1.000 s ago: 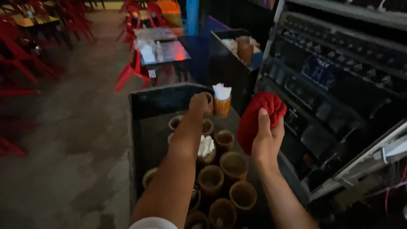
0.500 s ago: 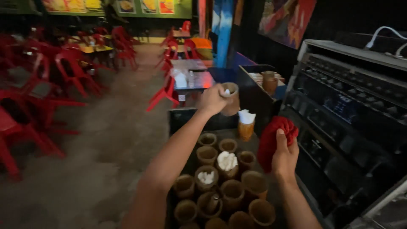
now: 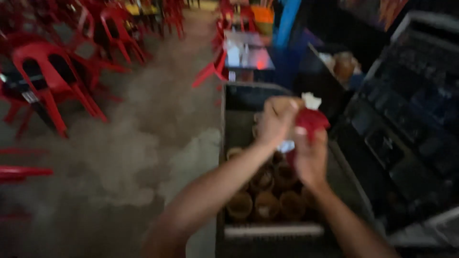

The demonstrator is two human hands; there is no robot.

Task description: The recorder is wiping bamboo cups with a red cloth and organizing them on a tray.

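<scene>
So nearest me there's a dark tray (image 3: 334, 165) full of brown cups (image 3: 266, 204). Above it my right hand (image 3: 311, 157) grips a red cloth (image 3: 311, 120), and my left hand (image 3: 276, 119) is clenched right against it, contents too blurry. Further back: red chairs (image 3: 52, 71).
</scene>
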